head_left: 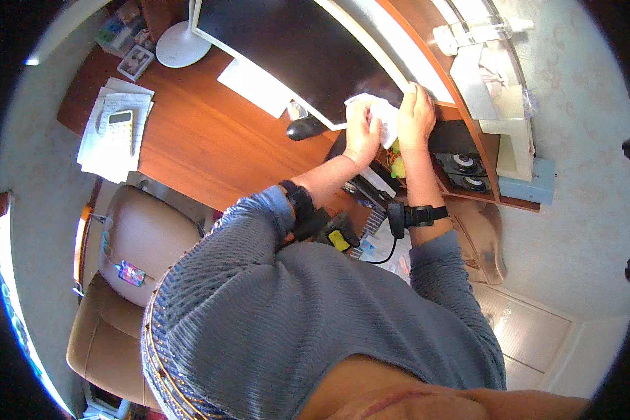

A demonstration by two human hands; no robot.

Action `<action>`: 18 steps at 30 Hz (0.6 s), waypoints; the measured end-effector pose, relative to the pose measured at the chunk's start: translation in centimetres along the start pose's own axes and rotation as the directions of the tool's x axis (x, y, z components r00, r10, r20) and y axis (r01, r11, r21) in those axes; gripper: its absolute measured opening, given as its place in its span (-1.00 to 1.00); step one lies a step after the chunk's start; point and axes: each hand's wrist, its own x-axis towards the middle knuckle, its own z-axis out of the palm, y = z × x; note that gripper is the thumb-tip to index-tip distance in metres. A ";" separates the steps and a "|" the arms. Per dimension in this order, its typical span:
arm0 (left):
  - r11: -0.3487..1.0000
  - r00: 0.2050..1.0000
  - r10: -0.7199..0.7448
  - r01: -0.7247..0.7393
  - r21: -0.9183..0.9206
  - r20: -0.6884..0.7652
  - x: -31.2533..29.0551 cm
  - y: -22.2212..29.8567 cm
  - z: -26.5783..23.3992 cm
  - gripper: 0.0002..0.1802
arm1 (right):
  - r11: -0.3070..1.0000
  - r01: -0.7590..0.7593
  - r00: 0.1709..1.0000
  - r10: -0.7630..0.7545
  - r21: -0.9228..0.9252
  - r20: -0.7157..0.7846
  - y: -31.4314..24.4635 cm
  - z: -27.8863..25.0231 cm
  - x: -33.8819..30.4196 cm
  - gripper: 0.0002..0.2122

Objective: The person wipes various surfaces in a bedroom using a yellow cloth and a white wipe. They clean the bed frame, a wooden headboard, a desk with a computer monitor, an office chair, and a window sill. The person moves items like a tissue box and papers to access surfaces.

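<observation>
A large white-framed monitor with a dark screen stands on the brown desk. My left hand grips a crumpled white cloth and presses it near the screen's lower right corner. Part of the cloth spreads out between my two hands. My right hand is wrapped round the monitor's right edge, fingers along the frame. A black computer mouse lies below the screen, close to my left hand.
Papers with a calculator lie at the desk's left side. White sheets sit under the monitor. A brown office chair is at the left, with a phone on it. Shelves rise at the right.
</observation>
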 end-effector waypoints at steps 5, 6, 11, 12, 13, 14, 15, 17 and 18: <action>0.985 0.988 0.152 -0.155 0.079 0.040 1.3 -3.3 -0.7 -0.77 | 0.998 -0.065 0.998 0.065 -0.004 -0.002 -0.3 -0.2 -0.9 -0.56; 0.981 0.988 0.156 -0.156 0.112 0.015 1.2 -4.0 -0.8 -0.78 | 0.998 -0.064 0.998 0.064 0.004 -0.005 -0.3 -0.3 -0.9 -0.56; 0.984 0.979 0.104 -0.075 0.163 -0.173 1.7 -7.9 -1.8 -0.85 | 0.998 -0.069 0.998 0.069 -0.004 0.009 -0.6 -0.3 -0.2 -0.55; 0.975 0.978 0.068 -0.023 0.221 -0.199 2.0 -8.8 -2.5 -0.85 | 0.999 -0.052 0.999 0.053 -0.010 0.004 -0.7 -0.3 0.0 -0.55; 0.990 0.971 -0.117 0.132 0.059 -0.207 2.5 -9.5 -3.0 -0.86 | 0.998 -0.066 0.998 0.066 -0.011 0.015 -0.7 -0.3 0.2 -0.54; 0.991 0.962 -0.127 0.130 -0.004 -0.240 2.8 -9.9 -3.5 -0.87 | 0.998 -0.062 0.998 0.063 -0.011 0.022 -0.8 -0.4 0.4 -0.53; 0.984 0.950 -0.175 0.160 -0.076 -0.260 3.1 -10.1 -3.9 -0.88 | 0.998 -0.061 0.998 0.062 -0.013 0.026 -0.8 -0.5 0.5 -0.52; 0.993 0.970 -0.116 0.113 -0.025 -0.212 3.9 -9.2 -4.5 -0.87 | 0.998 -0.066 0.996 0.067 -0.016 0.056 -0.9 -0.7 0.6 -0.51; 0.999 0.974 -0.047 0.046 -0.011 -0.224 4.7 -8.1 -4.6 -0.87 | 0.997 -0.070 0.995 0.072 -0.018 0.067 -0.9 -0.8 0.6 -0.50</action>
